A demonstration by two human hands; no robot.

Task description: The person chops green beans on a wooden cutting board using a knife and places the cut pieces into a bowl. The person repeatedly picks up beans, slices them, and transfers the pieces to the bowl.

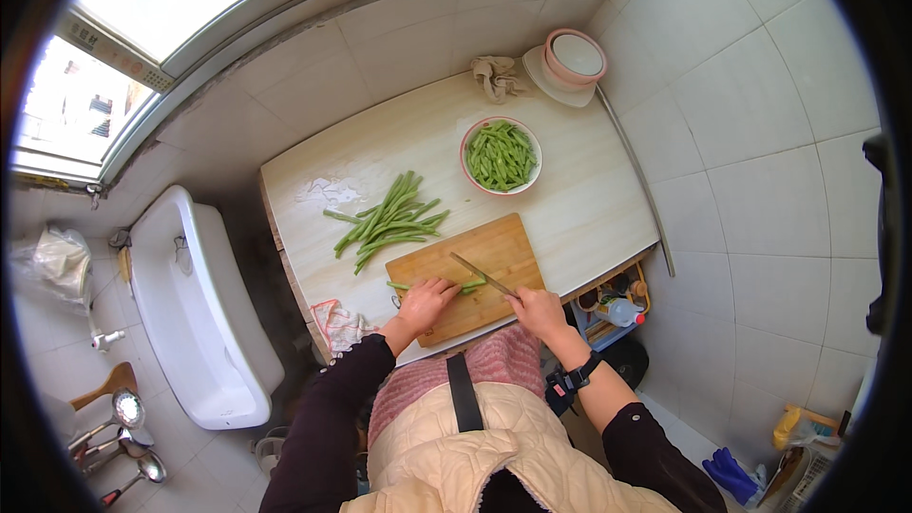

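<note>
My left hand [427, 303] presses green beans [470, 286] onto a wooden cutting board [499, 246]. A kitchen knife [476, 271] is in my right hand [539, 309], its blade slanting across the board at the beans' right end. Most of its handle is hidden by my fingers. A loose pile of whole green beans [392, 217] lies on the countertop, beyond the board and to its left. Beyond the board stands a red-rimmed bowl [464, 169] full of cut green bean pieces [501, 155].
Stacked dishes [563, 95] and a crumpled cloth [496, 78] sit at the counter's back right. A checked cloth [340, 328] lies at the front left corner. Left of the counter is a white sink [192, 328]. A metal strip [641, 178] runs along the right edge.
</note>
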